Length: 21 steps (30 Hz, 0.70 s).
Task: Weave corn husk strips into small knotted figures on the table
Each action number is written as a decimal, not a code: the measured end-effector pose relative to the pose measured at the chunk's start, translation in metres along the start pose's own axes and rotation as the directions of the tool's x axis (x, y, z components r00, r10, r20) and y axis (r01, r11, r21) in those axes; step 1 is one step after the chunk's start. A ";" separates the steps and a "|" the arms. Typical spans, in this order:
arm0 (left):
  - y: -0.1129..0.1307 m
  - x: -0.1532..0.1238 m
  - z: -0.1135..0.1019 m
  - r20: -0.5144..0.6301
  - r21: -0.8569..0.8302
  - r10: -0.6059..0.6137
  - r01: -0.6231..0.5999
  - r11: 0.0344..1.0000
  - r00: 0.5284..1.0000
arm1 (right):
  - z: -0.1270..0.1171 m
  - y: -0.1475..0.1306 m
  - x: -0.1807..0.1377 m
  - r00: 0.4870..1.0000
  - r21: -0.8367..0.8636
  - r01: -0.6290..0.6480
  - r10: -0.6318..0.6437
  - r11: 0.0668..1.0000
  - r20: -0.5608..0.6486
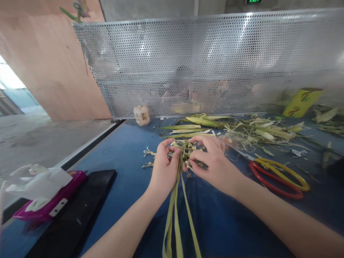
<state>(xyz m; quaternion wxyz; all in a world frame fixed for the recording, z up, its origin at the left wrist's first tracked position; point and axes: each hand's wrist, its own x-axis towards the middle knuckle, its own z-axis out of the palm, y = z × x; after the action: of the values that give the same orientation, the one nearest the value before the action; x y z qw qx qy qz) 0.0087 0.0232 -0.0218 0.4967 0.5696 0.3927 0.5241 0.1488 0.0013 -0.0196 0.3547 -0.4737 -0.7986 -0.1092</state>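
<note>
A small knotted weave of dried plant strips (183, 152) lies between my two hands, over the blue table. Several long flat green strips (176, 215) hang from it toward me. My left hand (166, 163) is closed on the weave's near left side, thumb and fingers pinching the strips where they gather. From the right, my right hand (211, 157) has its fingers curled onto the weave's other side, thumb and fingertips against the strips. Short knotted ends (148, 153) stick out to the left of my left hand. The fingertips partly hide the weave's middle.
Scissors with red and yellow handles (279, 177) lie at the right. Behind them spreads a heap of husks and leaves (258, 129), near a yellow box (302, 103). A perforated metal screen (166, 64) closes the back. At left are a black slab (80, 208) and a magenta power strip (57, 200).
</note>
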 end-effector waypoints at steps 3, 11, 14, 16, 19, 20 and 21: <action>0.004 -0.004 0.002 -0.007 -0.067 0.015 -0.015 0.998 1.000 | -0.006 -0.001 0.000 0.997 0.008 0.053 -0.053 0.999 -0.054; 0.011 -0.009 0.005 0.040 -0.223 -0.040 0.048 0.974 0.998 | -0.016 0.010 0.004 0.969 -0.107 0.172 -0.188 0.979 -0.163; 0.013 -0.011 0.006 0.099 -0.293 -0.042 0.069 0.954 0.994 | -0.015 0.011 0.004 0.970 -0.127 0.189 -0.206 0.974 -0.132; 0.015 -0.013 0.006 0.143 -0.337 -0.035 0.082 0.938 0.989 | -0.016 0.010 0.003 0.964 -0.127 0.203 -0.221 0.971 -0.148; 0.018 -0.016 0.005 0.218 -0.382 -0.042 0.124 0.916 0.975 | -0.020 0.008 0.001 0.948 -0.113 0.222 -0.242 0.968 -0.207; 0.018 -0.017 0.005 0.239 -0.392 -0.048 0.141 0.909 0.970 | -0.022 0.007 0.001 0.942 -0.109 0.230 -0.249 0.967 -0.222; 0.019 -0.017 0.005 0.256 -0.399 -0.053 0.155 0.903 0.965 | -0.023 0.006 0.000 0.937 -0.109 0.241 -0.261 0.964 -0.232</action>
<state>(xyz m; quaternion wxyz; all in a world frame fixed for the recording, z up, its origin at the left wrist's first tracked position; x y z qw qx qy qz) 0.0096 0.0018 -0.0069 0.6777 0.4877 0.2393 0.4956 0.1643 -0.0075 -0.0037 0.4147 -0.3645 -0.7977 -0.2425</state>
